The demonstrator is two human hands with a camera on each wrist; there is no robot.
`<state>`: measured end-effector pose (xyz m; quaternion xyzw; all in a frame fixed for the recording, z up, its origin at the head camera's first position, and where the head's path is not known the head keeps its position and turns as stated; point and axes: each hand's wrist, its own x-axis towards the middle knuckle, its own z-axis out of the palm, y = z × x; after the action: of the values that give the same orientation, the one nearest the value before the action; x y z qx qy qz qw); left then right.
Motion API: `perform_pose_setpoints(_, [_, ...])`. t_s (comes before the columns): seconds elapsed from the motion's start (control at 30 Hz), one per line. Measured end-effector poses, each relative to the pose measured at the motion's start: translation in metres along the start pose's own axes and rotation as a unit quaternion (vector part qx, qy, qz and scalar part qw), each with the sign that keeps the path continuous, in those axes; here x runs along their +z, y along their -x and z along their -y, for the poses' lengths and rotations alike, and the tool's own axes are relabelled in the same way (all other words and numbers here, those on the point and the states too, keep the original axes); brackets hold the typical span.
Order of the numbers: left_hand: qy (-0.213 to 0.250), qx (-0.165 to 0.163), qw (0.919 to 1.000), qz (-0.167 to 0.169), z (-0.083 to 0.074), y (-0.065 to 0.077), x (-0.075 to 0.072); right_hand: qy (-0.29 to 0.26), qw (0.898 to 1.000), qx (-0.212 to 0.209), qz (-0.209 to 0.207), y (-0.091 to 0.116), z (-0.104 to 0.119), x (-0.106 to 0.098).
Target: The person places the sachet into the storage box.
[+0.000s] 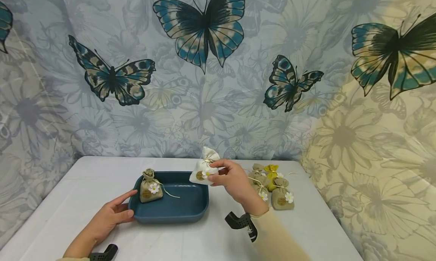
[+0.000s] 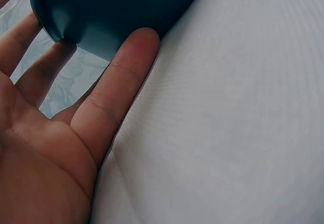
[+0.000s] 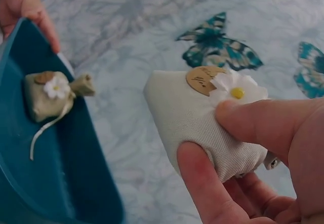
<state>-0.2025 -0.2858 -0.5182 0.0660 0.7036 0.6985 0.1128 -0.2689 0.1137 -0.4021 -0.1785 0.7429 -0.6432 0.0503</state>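
My right hand [image 1: 235, 180] pinches a small white cloth drawstring pouch [image 1: 204, 167] above the back right corner of a blue rectangular dish [image 1: 170, 218]. In the right wrist view the thumb presses by the white flower [image 3: 238, 93] on that pouch, beside a round brown tag [image 3: 200, 80], and the other fingers lie against its side and behind it. A tan pouch [image 1: 147, 187] with a flower and a loose cord stands in the left part of the dish. At the dish's left end, the extended fingers of my left hand [image 1: 108, 217] touch its outer wall.
Right of the dish, several more pouches are grouped on the white tablecloth [image 1: 218, 238], among them a tan pouch [image 1: 282, 198] in front and a yellow pouch [image 1: 271, 177] behind. A butterfly-patterned backdrop [image 1: 204, 124] rises behind the table and along its sides.
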Motion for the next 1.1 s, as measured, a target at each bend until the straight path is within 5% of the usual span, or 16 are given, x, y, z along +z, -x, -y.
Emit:
perform_pose_setpoints(0.43, [-0.006, 0.0, 1.0, -0.008, 0.0, 0.0, -0.002, 0.013, 0.997, 0.07, 0.033, -0.038, -0.02, 0.072])
perform_pose_setpoints(1.1, [-0.009, 0.005, 0.9999, 0.002, 0.0, 0.0, -0.003, -0.006, 0.982, 0.191, -0.01, -0.061, -0.055, 0.115])
